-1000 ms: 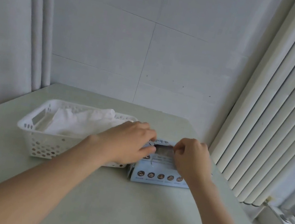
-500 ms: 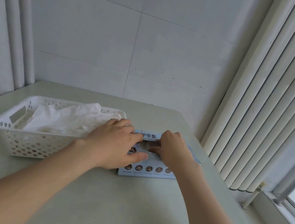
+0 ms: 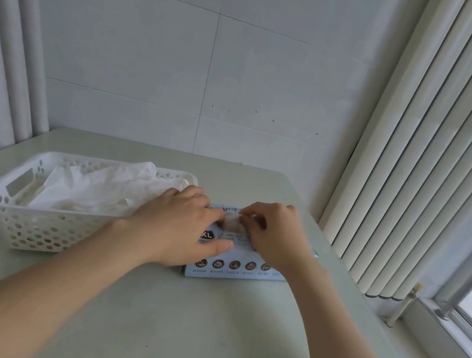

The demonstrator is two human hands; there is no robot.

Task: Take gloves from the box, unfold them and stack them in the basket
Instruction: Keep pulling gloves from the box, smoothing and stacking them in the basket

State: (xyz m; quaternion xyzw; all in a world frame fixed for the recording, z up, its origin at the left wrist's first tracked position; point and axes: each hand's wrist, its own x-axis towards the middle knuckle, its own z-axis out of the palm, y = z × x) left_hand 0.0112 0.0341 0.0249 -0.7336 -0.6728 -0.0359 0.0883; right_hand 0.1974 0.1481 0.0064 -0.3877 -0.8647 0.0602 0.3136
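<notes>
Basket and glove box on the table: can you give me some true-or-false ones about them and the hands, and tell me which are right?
1. The white holey plastic basket holds crumpled white gloves. True.
2. The right hand pinches a small folded whitish glove at the top of the light blue cardboard box. True.
3. The box sits left of the basket. False: it lies right of the basket.
4. The left hand is up in the air. False: it rests on the box.

On box (image 3: 231, 269): left hand (image 3: 179, 225) flat, right hand (image 3: 275, 236) pinching folded glove (image 3: 231, 224); basket (image 3: 31, 224) beside, gloves (image 3: 101, 186) inside
</notes>
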